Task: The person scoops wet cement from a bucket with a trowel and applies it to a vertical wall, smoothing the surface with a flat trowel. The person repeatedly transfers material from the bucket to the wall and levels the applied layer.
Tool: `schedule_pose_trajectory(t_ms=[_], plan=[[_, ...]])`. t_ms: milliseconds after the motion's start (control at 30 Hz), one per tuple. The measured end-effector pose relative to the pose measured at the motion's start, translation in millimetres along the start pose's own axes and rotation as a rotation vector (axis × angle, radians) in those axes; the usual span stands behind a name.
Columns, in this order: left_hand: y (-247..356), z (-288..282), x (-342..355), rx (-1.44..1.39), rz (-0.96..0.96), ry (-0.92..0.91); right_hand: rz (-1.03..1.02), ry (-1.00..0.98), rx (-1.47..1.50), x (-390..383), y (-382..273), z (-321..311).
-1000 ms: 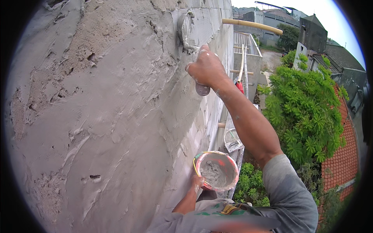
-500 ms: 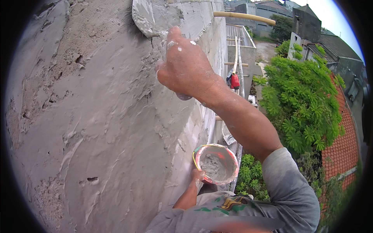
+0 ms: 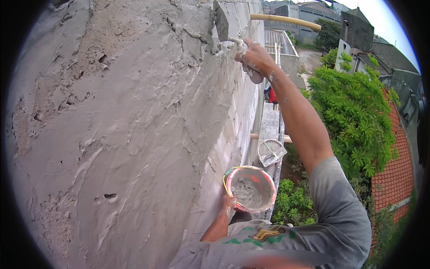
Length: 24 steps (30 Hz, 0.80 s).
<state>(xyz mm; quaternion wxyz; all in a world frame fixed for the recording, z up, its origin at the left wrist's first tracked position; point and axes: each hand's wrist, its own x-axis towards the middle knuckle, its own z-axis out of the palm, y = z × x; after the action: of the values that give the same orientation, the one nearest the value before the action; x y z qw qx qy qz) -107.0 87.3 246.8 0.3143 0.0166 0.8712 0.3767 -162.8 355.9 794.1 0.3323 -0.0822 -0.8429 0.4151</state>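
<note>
My right hand [image 3: 256,60] is closed round the handle of a trowel [image 3: 221,21], arm stretched toward the upper part of the wall. The trowel's grey blade is tilted up on edge by the rough border of the wet mortar coat [image 3: 134,134]. Low in front of me, my left hand [image 3: 229,202] grips the rim of a red bucket [image 3: 266,183] on its left side. Grey mortar [image 3: 245,192] lies inside the bucket, and a yellow-green handle rests along its rim. Wet mortar smears my right fingers.
Pale blocks [image 3: 224,152] show along the wall's right edge. A bamboo pole [image 3: 286,20] juts out at the top. Beside the wall runs a narrow plank [image 3: 269,123] with a mortar-caked container lid or tray [image 3: 271,153]. A leafy tree [image 3: 354,112] and tiled roof [image 3: 394,170] lie far below right.
My right hand has moved away to the right with the trowel, and the blade has turned from flatter on the wall to edge-on. My left hand and the bucket stay put.
</note>
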Motion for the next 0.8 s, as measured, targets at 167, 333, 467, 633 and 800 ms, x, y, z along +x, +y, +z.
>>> schedule_pose_trajectory(t_ms=[167, 333, 467, 633, 800], plan=[[-23.5, 8.7, 23.6, -0.038, -0.056, 0.002, -0.129, 0.03, -0.138, 1.2, -29.3, 1.6], [-11.9, 21.0, 20.8, -0.098, 0.002, -0.034, -0.211, 0.064, -0.236, -15.5, -33.3, 5.2], [-28.8, 9.2, 30.6, -0.164, -0.062, -0.022, -0.233, 0.063, -0.158, -41.3, -54.7, 32.1], [-21.3, 15.9, 33.6, -0.102, -0.043, -0.029, -0.264, 0.033, -0.158, -82.0, -63.5, 48.2], [-19.5, 14.3, 28.3, -0.142, -0.046, 0.0, -0.348, -0.038, 0.001, -122.9, -59.3, 60.3]])
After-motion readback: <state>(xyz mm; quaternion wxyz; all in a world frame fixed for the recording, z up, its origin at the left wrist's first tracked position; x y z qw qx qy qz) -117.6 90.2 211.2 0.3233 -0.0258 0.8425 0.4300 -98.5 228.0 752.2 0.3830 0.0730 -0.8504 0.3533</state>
